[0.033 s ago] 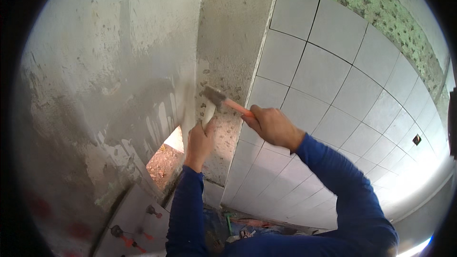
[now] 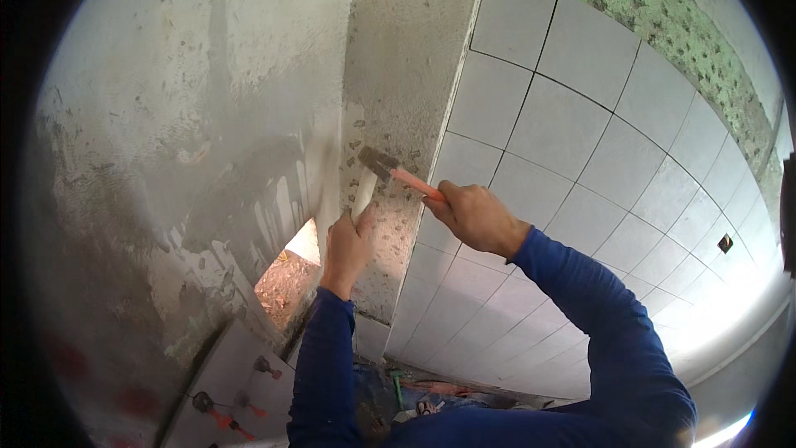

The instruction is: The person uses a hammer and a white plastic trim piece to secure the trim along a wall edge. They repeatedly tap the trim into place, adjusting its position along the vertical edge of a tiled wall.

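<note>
The hammer sits slightly farther right than before.
Right hand fingers clamp its handle; left hand fingers wrap a pale rod below the hammer's head, before the pitted wall strip.

Your left hand, with a bar in it, was left of your right hand, which held a hammer; both before the wall strip. Tiled wall: right of strip. Left wall: opening low in it.
</note>
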Tool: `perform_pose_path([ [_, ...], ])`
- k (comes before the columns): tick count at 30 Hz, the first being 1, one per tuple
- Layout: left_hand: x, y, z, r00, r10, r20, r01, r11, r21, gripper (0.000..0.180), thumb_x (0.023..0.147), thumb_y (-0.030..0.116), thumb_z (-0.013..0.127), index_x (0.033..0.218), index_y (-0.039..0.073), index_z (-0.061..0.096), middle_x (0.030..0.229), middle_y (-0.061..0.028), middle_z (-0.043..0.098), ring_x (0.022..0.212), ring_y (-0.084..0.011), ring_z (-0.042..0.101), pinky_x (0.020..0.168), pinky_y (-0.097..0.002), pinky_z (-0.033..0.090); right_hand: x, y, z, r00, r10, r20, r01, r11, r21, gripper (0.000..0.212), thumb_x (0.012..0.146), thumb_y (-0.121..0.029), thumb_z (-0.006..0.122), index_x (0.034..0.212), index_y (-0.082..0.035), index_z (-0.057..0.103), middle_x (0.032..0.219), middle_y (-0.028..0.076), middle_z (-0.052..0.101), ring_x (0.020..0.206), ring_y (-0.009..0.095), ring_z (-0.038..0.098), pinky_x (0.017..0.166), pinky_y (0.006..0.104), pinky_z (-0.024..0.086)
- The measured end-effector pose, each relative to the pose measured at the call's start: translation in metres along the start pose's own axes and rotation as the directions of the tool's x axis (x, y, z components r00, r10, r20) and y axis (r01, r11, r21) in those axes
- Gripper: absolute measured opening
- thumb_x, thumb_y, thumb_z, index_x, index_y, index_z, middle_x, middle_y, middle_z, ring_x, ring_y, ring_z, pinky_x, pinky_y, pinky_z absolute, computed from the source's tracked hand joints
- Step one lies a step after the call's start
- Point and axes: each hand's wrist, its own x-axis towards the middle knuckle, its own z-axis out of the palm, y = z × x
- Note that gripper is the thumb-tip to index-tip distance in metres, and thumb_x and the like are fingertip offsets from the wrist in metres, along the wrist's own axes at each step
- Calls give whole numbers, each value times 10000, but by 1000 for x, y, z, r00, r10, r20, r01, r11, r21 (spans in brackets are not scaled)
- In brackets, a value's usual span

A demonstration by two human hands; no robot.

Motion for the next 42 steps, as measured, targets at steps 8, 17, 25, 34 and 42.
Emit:
perform_pose_path([
  [8, -1, 3, -7, 1000, 2, -19, -2, 1000, 30, 698, 1044, 565, 515, 1102, -113, 672, 934, -319, 707, 939, -484, 691, 837, -504, 514, 5, 19, 13, 975, -166, -150, 175, 984, 45, 404, 1095, -361, 503, 1002, 19, 605, 695, 224, 663, 636, 400, 687, 645, 518, 545],
  [17, 27, 16, -28, 993, -100, 56, 109, 980, -168, 693, 1065, 533, 501, 1039, -140, 666, 778, -223, 649, 742, -309, 641, 741, -420, 502, 19, -13, -39, 787, -490, -377, 513, 857, -42, 333, 1074, -326, 562, 945, -19, 578, 672, 171, 633, 607, 352, 679, 597, 488, 551],
  [25, 30, 12, -17, 997, 45, -62, -46, 999, -6, 718, 1034, 602, 519, 986, -101, 658, 645, -112, 556, 563, -226, 585, 576, -408, 456, 50, 5, -35, 968, -242, -63, 225, 954, -200, 355, 1073, -372, 542, 1037, -24, 606, 737, 185, 691, 675, 359, 727, 611, 491, 581],
  [34, 25, 42, -44, 971, -240, 4, 240, 969, -60, 728, 1045, 588, 517, 915, -113, 666, 686, -179, 624, 660, -307, 646, 665, -442, 497, 45, -11, -63, 973, -222, 66, 231, 918, -322, 403, 1094, -396, 492, 1066, -15, 621, 700, 170, 677, 671, 352, 729, 596, 483, 587],
  [42, 42, 48, -29, 996, -78, 40, 80, 995, -56, 730, 1043, 609, 508, 912, -93, 662, 652, -133, 584, 603, -231, 612, 600, -392, 478, 52, 3, -66, 935, -349, -61, 317, 900, -299, 402, 1084, -391, 516, 1087, -4, 623, 688, 152, 680, 687, 344, 738, 631, 478, 608],
])
